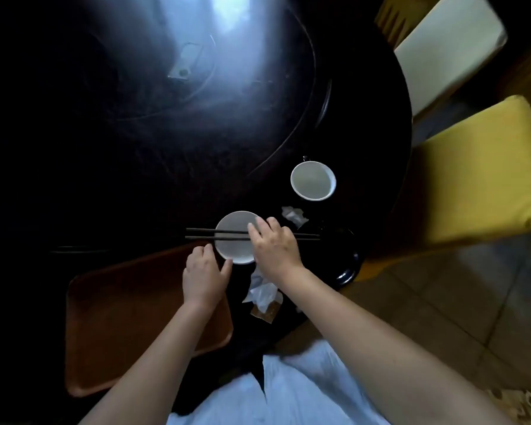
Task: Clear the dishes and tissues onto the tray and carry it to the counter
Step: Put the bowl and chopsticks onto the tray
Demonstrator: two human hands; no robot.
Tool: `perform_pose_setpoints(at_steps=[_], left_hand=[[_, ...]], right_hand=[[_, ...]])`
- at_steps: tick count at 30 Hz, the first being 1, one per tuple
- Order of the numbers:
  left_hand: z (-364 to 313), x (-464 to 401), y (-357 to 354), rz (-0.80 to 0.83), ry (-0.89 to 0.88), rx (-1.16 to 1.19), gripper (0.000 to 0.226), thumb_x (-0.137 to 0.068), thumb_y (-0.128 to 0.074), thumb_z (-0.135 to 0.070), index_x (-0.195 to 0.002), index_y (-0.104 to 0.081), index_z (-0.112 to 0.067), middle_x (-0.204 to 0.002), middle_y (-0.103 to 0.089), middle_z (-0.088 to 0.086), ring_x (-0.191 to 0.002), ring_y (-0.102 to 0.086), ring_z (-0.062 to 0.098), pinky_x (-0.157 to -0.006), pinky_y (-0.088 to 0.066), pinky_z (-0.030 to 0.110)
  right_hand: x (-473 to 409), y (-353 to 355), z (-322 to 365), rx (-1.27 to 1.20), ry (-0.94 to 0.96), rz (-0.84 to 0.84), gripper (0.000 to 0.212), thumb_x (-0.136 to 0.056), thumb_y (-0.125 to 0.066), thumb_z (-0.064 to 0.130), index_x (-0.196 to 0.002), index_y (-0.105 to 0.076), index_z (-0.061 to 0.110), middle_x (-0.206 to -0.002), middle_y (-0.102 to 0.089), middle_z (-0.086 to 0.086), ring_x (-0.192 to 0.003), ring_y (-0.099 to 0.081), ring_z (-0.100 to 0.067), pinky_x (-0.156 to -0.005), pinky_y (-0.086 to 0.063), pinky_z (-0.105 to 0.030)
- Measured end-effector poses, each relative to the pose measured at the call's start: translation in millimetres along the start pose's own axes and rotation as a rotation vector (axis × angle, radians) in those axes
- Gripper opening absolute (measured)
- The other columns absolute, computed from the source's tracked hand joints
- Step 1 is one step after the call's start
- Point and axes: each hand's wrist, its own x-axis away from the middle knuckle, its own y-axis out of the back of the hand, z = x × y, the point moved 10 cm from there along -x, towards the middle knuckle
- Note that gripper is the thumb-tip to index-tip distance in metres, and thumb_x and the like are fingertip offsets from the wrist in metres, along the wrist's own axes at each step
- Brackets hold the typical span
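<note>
Head view: I see left hand [204,271] pinching bowl [234,223] rim at 8 o'clock; right hand [275,246] lies palm-down over 2 chopsticks [203,238], grip unclear.

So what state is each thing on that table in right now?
bowl: upright, chopsticks across rim.
chopsticks: paired, flat across bowl.
cup: upright, apart from bowl.
tray: flat, nothing on it.
tissues: crumpled, not on tray.
left grip: at bowl's rim, hold unclear.
right grip: over chopsticks, hold unclear.
</note>
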Motion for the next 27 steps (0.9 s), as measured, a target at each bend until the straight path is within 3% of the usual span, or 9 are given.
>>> perform_pose_setpoints(at_steps=[3, 6, 9, 12, 15, 21, 24, 27], left_hand=[[6, -10, -6, 0.021, 0.091, 0.238, 0.032, -0.085, -0.06, -0.027, -0.108, -0.054, -0.005, -0.1, -0.058, 0.01, -0.09, -0.059, 0.024, -0.065, -0.043, 0.028], [20, -11, -29, 0.169, 0.311, 0.616, 0.018, -0.087, -0.058, -0.018, -0.103, -0.056, -0.01, -0.097, -0.066, 0.01, -0.068, -0.069, 0.012, -0.054, -0.052, 0.022], [27, -7, -46, 0.264, 0.502, 0.973, 0.026, -0.089, -0.055, -0.012, -0.115, -0.052, -0.007, -0.104, -0.065, 0.014, -0.074, -0.071, 0.018, -0.055, -0.055, 0.021], [27, -3, -54, 0.336, 0.614, 1.183, 0.036, -0.089, -0.056, -0.009, -0.123, -0.045, -0.006, -0.104, -0.064, 0.017, -0.079, -0.07, 0.023, -0.055, -0.056, 0.021], [28, -4, -55, 0.366, 0.641, 1.231, 0.044, -0.087, -0.059, -0.007, -0.128, -0.043, -0.005, -0.101, -0.066, 0.019, -0.082, -0.07, 0.027, -0.057, -0.058, 0.023], [29, -11, -47, 0.355, 0.596, 1.199, 0.045, -0.083, -0.057, 0.0, -0.127, -0.048, -0.005, -0.105, -0.064, 0.024, -0.083, -0.07, 0.03, -0.058, -0.058, 0.023], [30, -14, -35, 0.339, 0.542, 1.195, 0.039, -0.083, -0.057, 0.001, -0.121, -0.055, -0.008, -0.105, -0.065, 0.024, -0.083, -0.07, 0.03, -0.058, -0.057, 0.022], [34, -13, -19, 0.322, 0.501, 1.248, 0.031, -0.083, -0.057, 0.0, -0.111, -0.06, -0.013, -0.095, -0.069, 0.02, -0.075, -0.072, 0.025, -0.056, -0.055, 0.021]], right_hand=[[-10, 18, 2, 0.107, 0.022, -0.119, 0.049, -0.082, -0.06, 0.021, -0.129, -0.047, 0.015, -0.122, -0.059, -0.005, -0.112, -0.052, -0.024, -0.081, -0.049, -0.033], [-18, 12, 12, 0.069, 0.113, -0.091, 0.029, -0.085, -0.049, 0.008, -0.113, -0.056, 0.012, -0.104, -0.065, -0.005, -0.102, -0.055, -0.026, -0.078, -0.048, -0.034], [-23, 21, 11, 0.111, 0.101, -0.13, 0.011, -0.078, -0.059, 0.011, -0.085, -0.064, 0.018, -0.085, -0.07, 0.001, -0.088, -0.061, -0.019, -0.067, -0.049, -0.028], [-30, 7, 17, -0.044, 0.154, -0.024, 0.015, -0.083, -0.051, 0.002, -0.091, -0.064, 0.007, -0.092, -0.067, -0.009, -0.097, -0.056, -0.03, -0.063, -0.044, -0.035], [-41, 4, 11, -0.07, 0.131, 0.017, 0.018, -0.085, -0.051, 0.002, -0.095, -0.064, 0.008, -0.096, -0.066, -0.009, -0.097, -0.057, -0.03, -0.061, -0.035, -0.033], [-48, 20, -8, -0.218, 0.019, 0.033, 0.02, -0.085, -0.051, 0.014, -0.095, -0.068, 0.018, -0.094, -0.07, -0.007, -0.092, -0.062, -0.028, -0.066, -0.045, -0.033], [-38, 35, -21, -0.457, -0.059, -0.017, 0.023, -0.083, -0.057, 0.022, -0.102, -0.069, 0.023, -0.099, -0.072, -0.003, -0.092, -0.065, -0.023, -0.073, -0.053, -0.034], [-24, 48, -32, -0.807, -0.144, -0.083, 0.024, -0.079, -0.066, 0.016, -0.103, -0.071, 0.017, -0.099, -0.075, -0.003, -0.087, -0.068, -0.015, -0.081, -0.057, -0.036]])
